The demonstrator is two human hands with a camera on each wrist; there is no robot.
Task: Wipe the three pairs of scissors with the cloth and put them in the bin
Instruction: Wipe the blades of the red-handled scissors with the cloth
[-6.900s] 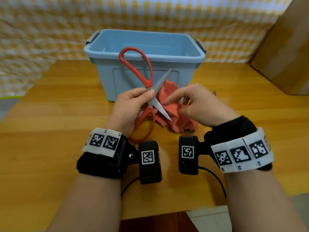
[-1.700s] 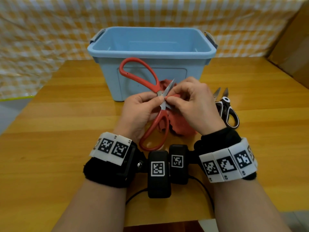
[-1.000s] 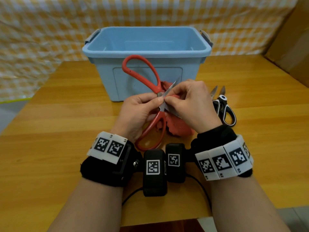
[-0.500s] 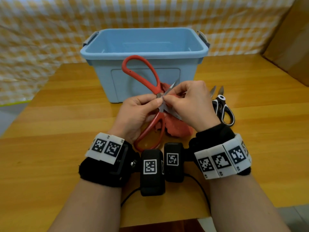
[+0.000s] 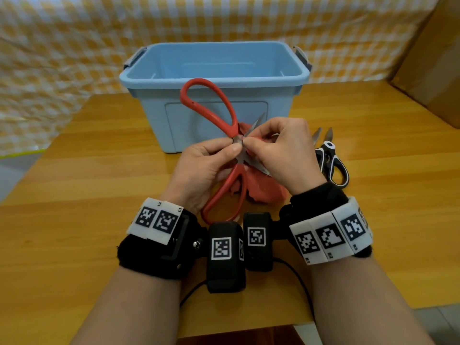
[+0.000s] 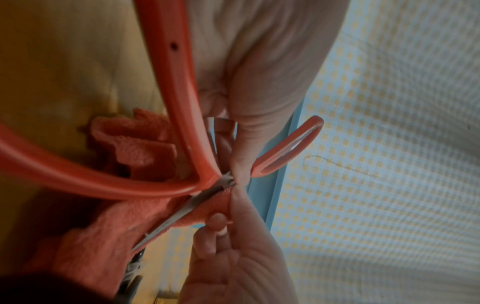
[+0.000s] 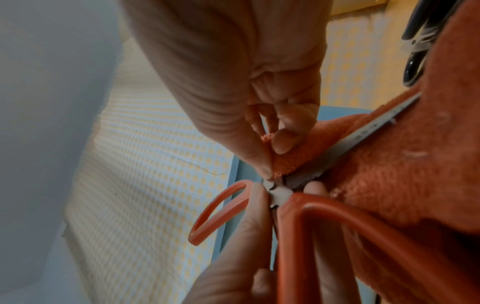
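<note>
Red-handled scissors [image 5: 232, 125] stand spread open in front of the blue bin [image 5: 214, 78]. My left hand [image 5: 232, 145] pinches them at the pivot, thumb on top. My right hand [image 5: 249, 141] pinches a fold of the red cloth [image 5: 263, 192] round a blade close to the pivot. In the left wrist view the bare blade [image 6: 182, 209] runs down over the cloth [image 6: 85, 246]. In the right wrist view the cloth [image 7: 402, 164] hangs behind the blade. Black-and-white scissors [image 5: 331, 160] lie on the table, right of my right hand. No third pair shows.
The wooden table [image 5: 74, 195] extends to both sides of my hands. A cardboard box [image 5: 435, 58] stands at the back right. A yellow checked sheet hangs behind the bin. No scissors show in the visible part of the bin.
Seven seconds ago my right hand hovered beside the scissors over the cloth; now it pinches the cloth onto a blade. Over the last second both hands have hardly moved.
</note>
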